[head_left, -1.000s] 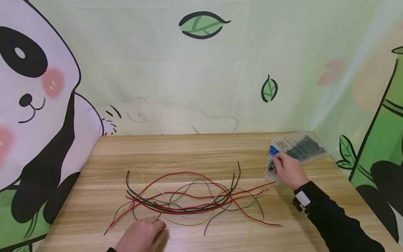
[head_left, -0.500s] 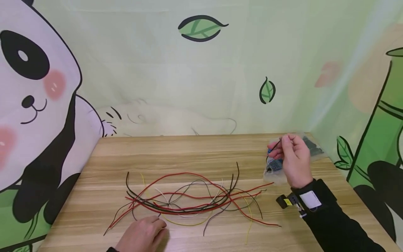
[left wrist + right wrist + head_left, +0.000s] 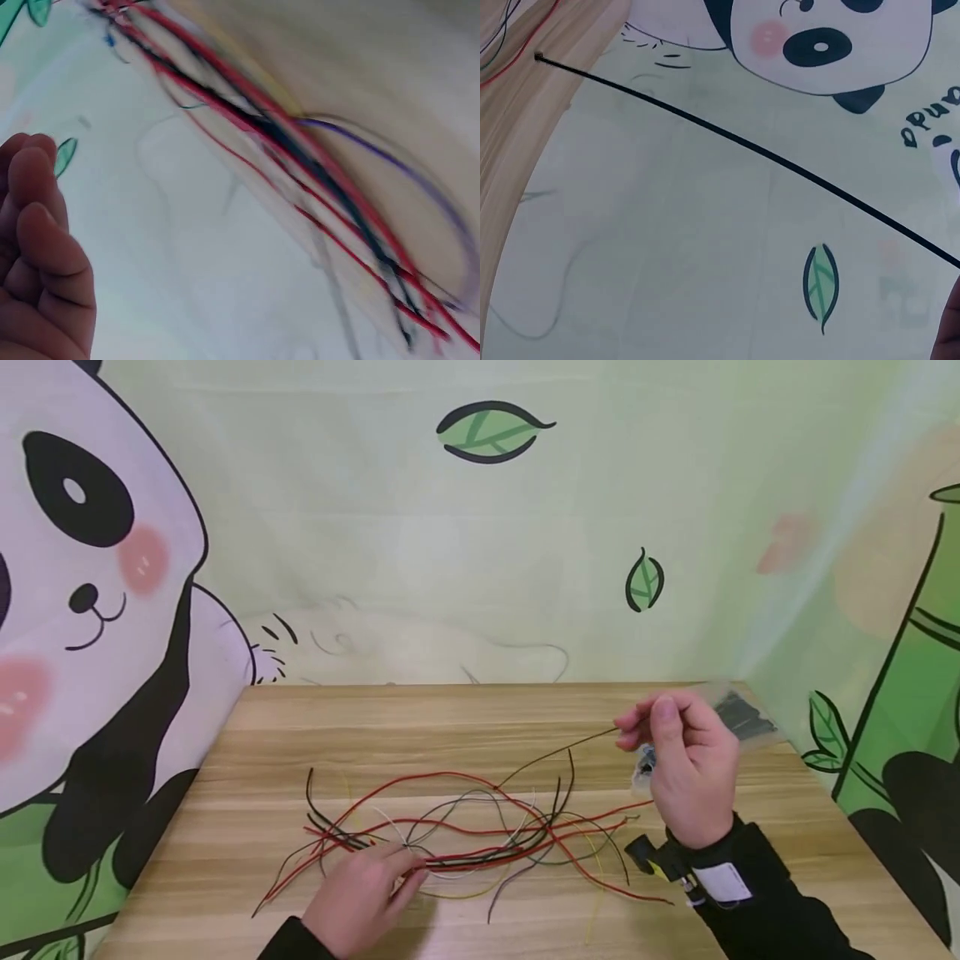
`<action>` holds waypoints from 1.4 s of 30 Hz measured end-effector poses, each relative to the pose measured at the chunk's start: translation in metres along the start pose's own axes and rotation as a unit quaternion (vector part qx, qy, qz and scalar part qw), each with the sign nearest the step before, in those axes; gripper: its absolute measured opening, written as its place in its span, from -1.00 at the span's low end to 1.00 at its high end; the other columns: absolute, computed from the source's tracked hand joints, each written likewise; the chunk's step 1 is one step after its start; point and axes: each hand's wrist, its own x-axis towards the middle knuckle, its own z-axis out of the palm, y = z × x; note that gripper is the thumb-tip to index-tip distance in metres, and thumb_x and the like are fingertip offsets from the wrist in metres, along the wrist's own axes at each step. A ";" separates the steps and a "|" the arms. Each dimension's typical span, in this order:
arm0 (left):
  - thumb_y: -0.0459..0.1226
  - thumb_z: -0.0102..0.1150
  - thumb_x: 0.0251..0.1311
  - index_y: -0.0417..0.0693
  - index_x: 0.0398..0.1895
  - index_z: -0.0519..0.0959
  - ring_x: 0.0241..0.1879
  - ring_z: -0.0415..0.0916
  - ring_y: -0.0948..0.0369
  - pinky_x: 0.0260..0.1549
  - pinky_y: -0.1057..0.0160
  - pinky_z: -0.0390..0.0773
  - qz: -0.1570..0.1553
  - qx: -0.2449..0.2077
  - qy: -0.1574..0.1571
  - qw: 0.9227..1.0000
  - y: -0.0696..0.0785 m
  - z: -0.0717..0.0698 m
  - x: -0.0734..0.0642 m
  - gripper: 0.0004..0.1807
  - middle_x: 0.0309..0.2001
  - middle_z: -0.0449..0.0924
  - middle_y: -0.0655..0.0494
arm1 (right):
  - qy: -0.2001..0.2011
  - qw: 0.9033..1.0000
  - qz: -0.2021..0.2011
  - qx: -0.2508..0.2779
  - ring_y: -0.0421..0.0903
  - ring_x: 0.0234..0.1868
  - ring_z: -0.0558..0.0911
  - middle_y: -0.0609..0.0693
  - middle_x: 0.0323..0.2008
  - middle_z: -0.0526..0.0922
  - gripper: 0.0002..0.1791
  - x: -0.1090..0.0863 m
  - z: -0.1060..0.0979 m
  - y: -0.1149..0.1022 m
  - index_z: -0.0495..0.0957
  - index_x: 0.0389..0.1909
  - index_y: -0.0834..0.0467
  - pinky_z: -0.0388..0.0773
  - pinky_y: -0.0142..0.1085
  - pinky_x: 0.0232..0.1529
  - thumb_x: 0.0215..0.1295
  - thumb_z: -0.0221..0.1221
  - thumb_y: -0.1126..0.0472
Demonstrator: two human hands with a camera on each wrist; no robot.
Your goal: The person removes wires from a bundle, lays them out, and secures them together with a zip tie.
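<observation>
My right hand [image 3: 690, 764] is raised at the right of the table and pinches a thin black cable tie [image 3: 558, 749]. The tie points left and down over the wires; its small head [image 3: 539, 56] shows at the far end in the right wrist view. My left hand [image 3: 366, 895] is at the near side of a loose bundle of red, black, yellow, white and grey wires [image 3: 480, 862]. In the left wrist view the left fingers [image 3: 52, 240] are loosely bent, apart from the wires [image 3: 300, 157], with nothing visible between them.
Behind the right hand lies a clear plastic bag [image 3: 742, 718] with dark strips in it, partly hidden. The wooden table [image 3: 420, 727] meets a printed cloth backdrop [image 3: 360, 527] along its far edge.
From the bag my right hand has lifted the cable tie, which now stretches left toward the wires. My left hand has moved forward and slightly right, up to the wire bundle.
</observation>
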 end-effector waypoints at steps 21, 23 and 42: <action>-0.27 -0.09 0.45 -0.13 -0.37 0.63 -0.65 0.41 0.27 -0.63 0.32 0.43 -0.185 -0.471 0.033 0.862 0.040 0.010 0.070 -0.70 -0.63 0.50 0.16 | -0.320 0.873 -0.337 -0.144 -0.06 -0.24 0.65 0.13 -0.28 0.65 -0.80 -0.072 0.074 0.025 0.59 -0.33 0.29 0.57 -0.34 -0.12 0.38 0.11 0.23; -0.26 -0.03 0.42 -0.21 -0.35 0.62 -0.64 0.38 0.28 -0.62 0.35 0.42 -0.213 -0.500 0.008 0.839 0.036 0.007 0.069 -0.73 -0.61 0.49 0.12 | -0.365 0.851 -0.343 -0.155 -0.12 -0.22 0.63 0.06 -0.26 0.65 -0.84 -0.076 0.074 0.027 0.61 -0.31 0.23 0.55 -0.38 -0.08 0.35 0.17 0.20; -0.28 -0.01 0.40 -0.41 -0.14 0.55 -0.60 0.38 0.32 -0.63 0.41 0.38 -0.252 -0.550 -0.089 0.791 0.008 0.015 0.060 -0.72 -0.51 0.50 0.05 | -0.438 0.848 -0.250 -0.161 -0.17 0.01 0.58 -0.02 -0.08 0.62 -0.77 -0.106 0.076 0.058 0.61 -0.16 0.14 0.43 -0.38 0.11 0.24 0.27 0.11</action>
